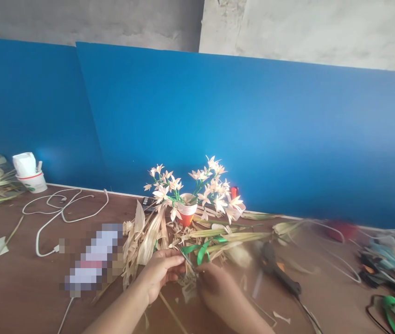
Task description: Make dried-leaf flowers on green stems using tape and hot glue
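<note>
My left hand (164,273) is closed in a pinch over the table, left of the middle; what lies between its fingertips is too small to make out. Beside it, my right hand (216,285) is curled and smeared by motion. From it a thin grey blade, which looks like scissors (188,260), points toward the left fingertips. Dried corn husks (152,236) are heaped just behind my hands, with a green ribbon strip (203,250) among them. Farther back stands an orange and white paper cup (186,214) holding pale husk flowers (214,188) on green stems.
A black glue gun (281,271) lies to the right, its cord running toward me. At far right is a blurred pile of tools (392,264). Left are a pixelated block (95,257), a white cable (61,211) and a white cup (32,181). A blue panel (197,116) borders the back.
</note>
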A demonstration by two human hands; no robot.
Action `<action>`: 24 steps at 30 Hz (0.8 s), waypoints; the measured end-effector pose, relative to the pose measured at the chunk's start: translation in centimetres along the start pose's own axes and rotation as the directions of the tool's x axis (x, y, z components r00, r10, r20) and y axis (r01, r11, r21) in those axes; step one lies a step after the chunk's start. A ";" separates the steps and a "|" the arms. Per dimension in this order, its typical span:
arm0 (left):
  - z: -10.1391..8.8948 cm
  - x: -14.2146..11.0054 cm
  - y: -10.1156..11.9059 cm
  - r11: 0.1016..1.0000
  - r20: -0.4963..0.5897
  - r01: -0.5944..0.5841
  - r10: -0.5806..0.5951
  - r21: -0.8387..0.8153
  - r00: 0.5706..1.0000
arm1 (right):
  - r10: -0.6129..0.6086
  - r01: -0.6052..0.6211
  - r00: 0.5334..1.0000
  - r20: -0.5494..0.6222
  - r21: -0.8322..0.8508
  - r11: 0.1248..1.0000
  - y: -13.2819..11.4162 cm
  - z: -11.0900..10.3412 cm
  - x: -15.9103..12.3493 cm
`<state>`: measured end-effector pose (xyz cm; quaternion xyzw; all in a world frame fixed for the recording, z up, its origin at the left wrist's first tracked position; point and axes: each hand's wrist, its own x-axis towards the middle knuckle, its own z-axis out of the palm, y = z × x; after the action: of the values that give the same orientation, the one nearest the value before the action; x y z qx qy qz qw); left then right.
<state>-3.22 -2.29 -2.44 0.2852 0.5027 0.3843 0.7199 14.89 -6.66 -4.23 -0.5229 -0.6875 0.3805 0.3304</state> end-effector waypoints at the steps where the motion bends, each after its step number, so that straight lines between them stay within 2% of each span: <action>1: 0.0 -0.1 0.0 1.000 0.008 0.002 -0.002 0.000 1.000 | 0.002 -0.002 1.000 0.002 0.004 1.000 0.0 -0.1 0.0; 5: 0.1 -0.2 -0.1 0.998 0.026 0.020 -0.019 -0.053 0.999 | -0.005 0.005 1.000 0.010 0.038 0.999 0.0 0.0 -0.1; 10: 0.3 -0.1 -0.3 0.990 0.099 0.014 0.000 -0.138 0.995 | -0.028 0.031 0.998 -0.053 0.050 0.998 0.6 0.6 0.1; 24: 0.0 0.3 -0.7 0.994 0.173 -0.056 0.073 -0.097 0.982 | -0.107 0.110 0.993 -0.044 0.076 0.991 -0.2 0.2 0.0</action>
<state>-2.99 -2.43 -3.12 0.3009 0.4092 0.4034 0.7611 14.65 -6.74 -4.14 -0.4788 -0.6929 0.3780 0.3843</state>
